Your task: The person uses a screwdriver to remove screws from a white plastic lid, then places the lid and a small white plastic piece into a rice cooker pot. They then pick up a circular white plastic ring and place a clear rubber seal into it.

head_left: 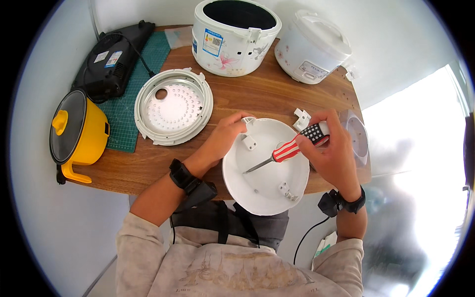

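A round white plastic lid shell (269, 195) lies hollow side up at the table's front edge, partly overhanging it. My left hand (223, 137) grips its far left rim, fingers closed near a small moulded tab. In my right hand (336, 158) is a screwdriver (288, 150) with a stars-and-stripes handle. Its shaft slants down to the left, and the tip meets a small screw (245, 172) inside the shell; whether the screw is loose I cannot tell. A white bracket (249, 142) and a metal-coloured fitting (287, 191) sit inside the shell.
Behind are a round perforated inner lid (173, 110), an open rice cooker body (232, 59) and a closed rice cooker (314, 47). A yellow pot (91, 133) and black appliance (111, 59) stand left by a green cutting mat (123, 133). A clear dish (357, 133) sits right, beside white plastic parts (301, 120).
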A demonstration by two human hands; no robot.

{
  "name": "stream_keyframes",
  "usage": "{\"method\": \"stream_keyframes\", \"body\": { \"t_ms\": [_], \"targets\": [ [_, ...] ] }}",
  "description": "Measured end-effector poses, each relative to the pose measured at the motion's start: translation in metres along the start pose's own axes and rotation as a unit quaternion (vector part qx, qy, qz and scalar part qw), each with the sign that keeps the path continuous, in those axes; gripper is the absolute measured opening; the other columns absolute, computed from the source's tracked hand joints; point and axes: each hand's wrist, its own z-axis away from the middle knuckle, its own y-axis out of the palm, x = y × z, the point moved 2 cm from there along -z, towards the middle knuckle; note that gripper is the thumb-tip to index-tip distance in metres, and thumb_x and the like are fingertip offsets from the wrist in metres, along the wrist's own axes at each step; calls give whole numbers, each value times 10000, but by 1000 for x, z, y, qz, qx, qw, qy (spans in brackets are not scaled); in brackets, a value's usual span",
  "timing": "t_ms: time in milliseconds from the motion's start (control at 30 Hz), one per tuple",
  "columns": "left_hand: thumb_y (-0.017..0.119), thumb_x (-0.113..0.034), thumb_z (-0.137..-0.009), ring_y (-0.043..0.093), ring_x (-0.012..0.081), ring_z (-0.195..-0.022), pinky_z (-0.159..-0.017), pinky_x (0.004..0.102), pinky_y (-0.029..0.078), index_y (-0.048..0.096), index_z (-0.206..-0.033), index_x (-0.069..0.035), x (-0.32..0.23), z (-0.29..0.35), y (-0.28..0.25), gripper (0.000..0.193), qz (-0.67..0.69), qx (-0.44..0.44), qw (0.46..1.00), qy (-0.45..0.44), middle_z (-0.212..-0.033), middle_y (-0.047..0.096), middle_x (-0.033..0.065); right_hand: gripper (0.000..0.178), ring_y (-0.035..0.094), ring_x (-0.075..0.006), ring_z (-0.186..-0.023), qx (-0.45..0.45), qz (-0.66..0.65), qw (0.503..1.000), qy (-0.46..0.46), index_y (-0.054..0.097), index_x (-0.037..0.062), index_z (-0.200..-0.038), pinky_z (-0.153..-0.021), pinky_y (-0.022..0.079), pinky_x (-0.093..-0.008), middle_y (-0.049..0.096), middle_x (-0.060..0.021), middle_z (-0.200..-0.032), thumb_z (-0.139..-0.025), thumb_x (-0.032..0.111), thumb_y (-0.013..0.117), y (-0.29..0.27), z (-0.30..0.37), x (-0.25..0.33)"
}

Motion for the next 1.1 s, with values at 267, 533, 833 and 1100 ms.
{"method": "stream_keyframes", "body": {
  "t_ms": [267,533,833,1100],
  "targets": [
    [465,-107,-885,638,153,-969,-861,297,525,610,-1227,-1,0,0,1,386,4,3,1000,-1,-1079,663,87,337,627,-185,-707,-62,30,997,-43,536,43,-1023,-642,519,-302,629,-93,-920,-801,101,784,-2,6,0],
    [462,-97,-887,645,154,-979,-861,293,530,613,-1230,-5,3,-2,-1,385,4,-2,1000,-5,-1086,668,92,470,693,-272,-857,-4,54,952,-302,528,59,-1022,-758,597,-359,629,-175,-1031,-658,-45,806,-5,38,17],
    [463,-104,-887,639,153,-978,-862,297,529,612,-1234,-1,2,-2,-1,391,9,9,1000,-1,-1090,666,94,430,652,-253,-762,-52,67,939,-332,584,48,-993,-648,568,-328,627,-138,-1019,-647,-62,814,-4,41,11],
    [494,-123,-917,640,124,-920,-797,276,519,633,-1196,-19,5,-4,-1,329,23,-1,1000,10,-1033,679,67,460,662,-239,-856,-69,3,954,-293,550,59,-1033,-750,565,-333,635,-151,-1015,-662,-44,801,-6,33,-8]
  ]
}}
